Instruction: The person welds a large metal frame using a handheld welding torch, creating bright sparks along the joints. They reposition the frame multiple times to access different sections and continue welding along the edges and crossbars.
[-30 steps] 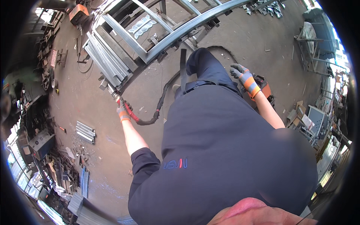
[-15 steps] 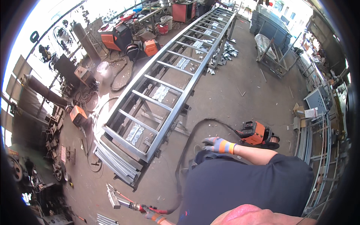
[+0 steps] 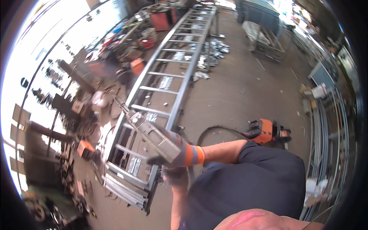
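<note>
A welding gun with a box-shaped metal body and a narrow nozzle is raised in front of my chest, tip toward the upper left. My right hand, in a grey glove with an orange cuff, reaches across and grips the body. Just below, my gloved left hand is closed at the gun's rear underside; its fingers are partly hidden and blurred. Beyond the gun lies a long ladder-like metal frame with many rungs, partly covered by the gun.
Loose metal bars lie at the frame's near end. An orange and black machine with a dark hose stands to the right. Small metal pieces are heaped beside the frame. Long pipes line the right side, and gas cylinders stand left.
The welding gun has come up from the low left to chest height, its nozzle swung upward. My right hand has moved left from beside my body onto it. The view has shifted.
</note>
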The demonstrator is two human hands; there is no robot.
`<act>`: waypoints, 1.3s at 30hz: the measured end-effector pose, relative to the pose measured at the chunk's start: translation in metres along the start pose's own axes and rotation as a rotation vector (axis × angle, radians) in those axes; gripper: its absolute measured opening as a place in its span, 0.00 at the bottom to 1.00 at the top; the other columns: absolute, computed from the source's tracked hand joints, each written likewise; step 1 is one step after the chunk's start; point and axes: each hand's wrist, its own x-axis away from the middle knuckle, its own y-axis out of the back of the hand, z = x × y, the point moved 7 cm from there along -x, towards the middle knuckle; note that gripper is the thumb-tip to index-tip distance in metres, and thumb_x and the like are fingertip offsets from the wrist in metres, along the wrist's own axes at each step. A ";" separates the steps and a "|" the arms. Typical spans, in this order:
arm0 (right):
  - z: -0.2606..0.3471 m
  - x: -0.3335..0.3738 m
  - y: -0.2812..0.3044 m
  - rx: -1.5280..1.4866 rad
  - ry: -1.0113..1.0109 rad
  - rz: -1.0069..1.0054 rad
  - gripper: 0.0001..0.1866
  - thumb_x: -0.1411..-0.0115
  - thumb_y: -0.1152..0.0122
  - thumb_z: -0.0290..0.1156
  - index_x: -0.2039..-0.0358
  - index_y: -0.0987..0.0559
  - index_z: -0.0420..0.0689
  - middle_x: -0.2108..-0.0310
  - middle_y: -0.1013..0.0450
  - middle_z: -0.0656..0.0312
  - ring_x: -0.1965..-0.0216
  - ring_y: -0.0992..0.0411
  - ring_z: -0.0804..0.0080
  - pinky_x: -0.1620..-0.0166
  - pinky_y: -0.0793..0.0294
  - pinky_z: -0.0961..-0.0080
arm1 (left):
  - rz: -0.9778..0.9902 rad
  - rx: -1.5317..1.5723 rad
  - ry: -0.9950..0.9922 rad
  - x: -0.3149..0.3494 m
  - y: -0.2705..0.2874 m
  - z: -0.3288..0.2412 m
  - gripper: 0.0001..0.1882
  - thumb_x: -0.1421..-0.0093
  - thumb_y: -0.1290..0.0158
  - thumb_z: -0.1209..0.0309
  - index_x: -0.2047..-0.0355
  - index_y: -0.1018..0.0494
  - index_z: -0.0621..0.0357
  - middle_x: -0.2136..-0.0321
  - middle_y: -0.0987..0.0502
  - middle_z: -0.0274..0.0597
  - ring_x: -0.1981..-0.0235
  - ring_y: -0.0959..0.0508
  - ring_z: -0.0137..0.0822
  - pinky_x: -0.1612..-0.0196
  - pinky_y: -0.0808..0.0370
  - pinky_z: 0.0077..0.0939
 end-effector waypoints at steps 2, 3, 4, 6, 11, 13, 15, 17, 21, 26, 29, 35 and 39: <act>-0.045 -0.002 0.033 -0.260 -0.110 -0.093 0.43 0.36 0.28 0.40 0.29 0.38 0.35 0.36 0.33 0.45 0.41 0.29 0.55 0.39 0.29 0.65 | 0.235 -0.060 -0.126 -0.022 -0.042 -0.024 0.28 0.44 0.30 0.69 0.46 0.29 0.65 0.57 0.20 0.50 0.59 0.20 0.44 0.57 0.24 0.37; -0.071 0.000 0.047 -0.503 -0.213 -0.143 0.40 0.36 0.29 0.38 0.30 0.36 0.36 0.38 0.31 0.47 0.46 0.27 0.58 0.42 0.26 0.67 | 0.313 -0.146 -0.086 -0.031 -0.059 -0.027 0.30 0.44 0.29 0.68 0.45 0.29 0.65 0.56 0.21 0.53 0.59 0.19 0.49 0.56 0.24 0.41; -0.086 -0.002 0.063 -0.429 -0.179 -0.061 0.37 0.33 0.33 0.42 0.31 0.36 0.35 0.42 0.30 0.51 0.53 0.25 0.63 0.48 0.23 0.71 | 0.326 -0.190 -0.214 -0.044 -0.073 -0.038 0.30 0.44 0.30 0.67 0.44 0.29 0.65 0.55 0.21 0.56 0.57 0.19 0.55 0.54 0.24 0.45; -0.106 -0.011 0.095 -0.278 -0.088 0.015 0.34 0.29 0.40 0.45 0.34 0.34 0.33 0.47 0.27 0.56 0.62 0.23 0.70 0.56 0.21 0.76 | 0.486 -0.181 -0.316 -0.064 -0.091 -0.042 0.34 0.44 0.31 0.65 0.42 0.33 0.68 0.51 0.24 0.62 0.50 0.23 0.62 0.46 0.26 0.50; -0.101 -0.059 0.153 -0.539 -0.393 0.066 0.29 0.27 0.50 0.45 0.44 0.27 0.27 0.60 0.21 0.54 0.73 0.27 0.81 0.70 0.27 0.83 | 0.420 -0.149 -0.047 -0.088 -0.037 0.016 0.42 0.44 0.31 0.64 0.31 0.36 0.61 0.39 0.29 0.62 0.40 0.28 0.60 0.36 0.31 0.48; -0.078 -0.105 0.161 -0.029 -0.266 0.150 0.28 0.30 0.51 0.43 0.50 0.23 0.25 0.59 0.21 0.51 0.74 0.27 0.80 0.71 0.28 0.83 | 0.316 -0.178 0.119 -0.098 0.000 0.063 0.42 0.43 0.32 0.64 0.31 0.36 0.60 0.39 0.29 0.62 0.38 0.29 0.60 0.35 0.31 0.47; -0.080 -0.139 0.139 0.000 -0.457 0.245 0.26 0.31 0.51 0.42 0.54 0.21 0.26 0.58 0.21 0.48 0.74 0.26 0.77 0.68 0.26 0.80 | 0.188 -0.269 0.152 -0.108 0.047 0.112 0.40 0.42 0.33 0.62 0.32 0.36 0.60 0.38 0.29 0.62 0.37 0.29 0.62 0.33 0.33 0.48; -0.060 -0.184 0.102 0.261 -0.227 0.350 0.25 0.31 0.52 0.42 0.54 0.21 0.28 0.60 0.21 0.50 0.74 0.27 0.77 0.68 0.27 0.78 | 0.114 -0.356 0.206 -0.115 0.085 0.161 0.38 0.40 0.35 0.60 0.32 0.35 0.61 0.38 0.29 0.62 0.38 0.28 0.62 0.33 0.33 0.49; -0.085 -0.243 -0.027 0.216 -0.468 0.566 0.29 0.34 0.47 0.45 0.49 0.24 0.27 0.67 0.24 0.56 0.73 0.30 0.81 0.69 0.31 0.82 | -0.091 -0.647 0.377 -0.121 0.173 0.264 0.37 0.38 0.39 0.53 0.35 0.32 0.63 0.36 0.30 0.60 0.36 0.31 0.61 0.31 0.37 0.53; -0.141 -0.260 -0.206 0.260 -0.664 0.828 0.28 0.37 0.39 0.41 0.44 0.25 0.32 0.67 0.23 0.62 0.71 0.30 0.85 0.69 0.33 0.86 | -0.248 -0.806 0.367 -0.147 0.239 0.348 0.40 0.41 0.38 0.55 0.32 0.33 0.58 0.33 0.32 0.57 0.33 0.34 0.59 0.28 0.40 0.52; -0.176 -0.241 -0.297 0.170 -0.644 0.930 0.21 0.41 0.35 0.27 0.46 0.21 0.40 0.58 0.19 0.64 0.61 0.23 0.79 0.60 0.24 0.79 | -0.264 -0.900 0.396 -0.161 0.262 0.376 0.42 0.45 0.35 0.58 0.32 0.33 0.58 0.32 0.33 0.53 0.32 0.34 0.57 0.26 0.45 0.56; -0.247 -0.176 -0.438 0.130 -0.526 1.253 0.31 0.46 0.33 0.21 0.39 0.24 0.36 0.55 0.18 0.59 0.59 0.22 0.76 0.53 0.22 0.75 | -0.389 -0.821 0.387 -0.172 0.285 0.396 0.43 0.45 0.36 0.60 0.31 0.36 0.61 0.33 0.32 0.51 0.33 0.32 0.54 0.25 0.47 0.57; -0.279 -0.141 -0.481 0.067 -0.447 1.290 0.32 0.48 0.32 0.19 0.39 0.24 0.37 0.57 0.17 0.58 0.62 0.21 0.72 0.55 0.21 0.75 | -0.446 -0.730 0.348 -0.167 0.289 0.394 0.41 0.42 0.38 0.62 0.30 0.37 0.60 0.34 0.31 0.52 0.32 0.33 0.55 0.27 0.46 0.58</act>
